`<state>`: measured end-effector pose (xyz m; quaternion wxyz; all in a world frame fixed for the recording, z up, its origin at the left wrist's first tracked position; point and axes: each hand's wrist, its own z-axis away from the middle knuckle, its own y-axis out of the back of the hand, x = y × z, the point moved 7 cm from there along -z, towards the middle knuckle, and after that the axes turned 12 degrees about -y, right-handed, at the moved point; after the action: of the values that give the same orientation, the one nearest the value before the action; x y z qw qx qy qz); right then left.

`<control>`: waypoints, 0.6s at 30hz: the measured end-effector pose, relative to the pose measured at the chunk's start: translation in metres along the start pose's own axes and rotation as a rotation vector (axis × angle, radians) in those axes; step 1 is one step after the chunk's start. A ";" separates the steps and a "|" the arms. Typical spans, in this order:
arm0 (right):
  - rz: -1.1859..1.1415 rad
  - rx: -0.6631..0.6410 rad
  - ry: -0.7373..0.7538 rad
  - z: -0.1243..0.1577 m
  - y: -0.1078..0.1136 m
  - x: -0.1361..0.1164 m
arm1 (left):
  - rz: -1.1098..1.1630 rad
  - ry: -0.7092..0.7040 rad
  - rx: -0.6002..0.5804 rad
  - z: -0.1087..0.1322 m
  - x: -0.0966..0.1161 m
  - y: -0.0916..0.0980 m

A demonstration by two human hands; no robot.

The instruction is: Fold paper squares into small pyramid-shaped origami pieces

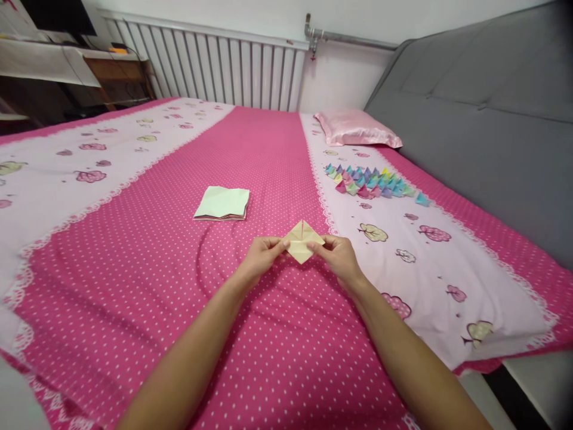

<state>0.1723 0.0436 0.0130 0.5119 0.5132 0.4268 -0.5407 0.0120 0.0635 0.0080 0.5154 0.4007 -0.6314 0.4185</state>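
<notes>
Together pinching 1 folded paper (pixel 299 249), left hand (pixel 263 254), right hand (pixel 341 257)

Folded paper (pixel 298 246) over the near middle of the bed (pixel 268 143), between left grip (pixel 261 259) and right grip (pixel 342 259).

Left grip at the paper's left corner, right grip at its right corner; on the bed, to the left and slightly farther, a stack of sheets (pixel 221 203); to the right and farther, a cluster of folded paper pieces (pixel 360 181); beyond that, a pillow (pixel 358 126) at far right, near the headboard (pixel 474 113) along the right side; behind the bed's far edge, a radiator (pixel 215 57), with a pipe (pixel 358 39) to its right; at far left, a worktop (pixel 117 74) with a monitor (pixel 58 15) on it.
</notes>
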 end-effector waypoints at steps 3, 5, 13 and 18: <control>0.026 0.010 -0.012 -0.003 0.002 0.001 | 0.007 0.029 -0.031 0.000 0.000 -0.001; 0.044 0.009 -0.013 -0.004 0.003 0.001 | 0.015 0.038 -0.035 -0.001 -0.001 -0.001; 0.002 -0.031 -0.047 -0.005 0.001 0.002 | 0.067 0.024 0.024 -0.001 -0.003 0.002; -0.014 -0.072 -0.035 -0.001 -0.006 -0.001 | 0.091 0.044 0.023 0.001 -0.011 -0.003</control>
<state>0.1668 0.0450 0.0137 0.5337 0.4820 0.4406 -0.5373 0.0157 0.0623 -0.0032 0.5050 0.3681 -0.6325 0.4576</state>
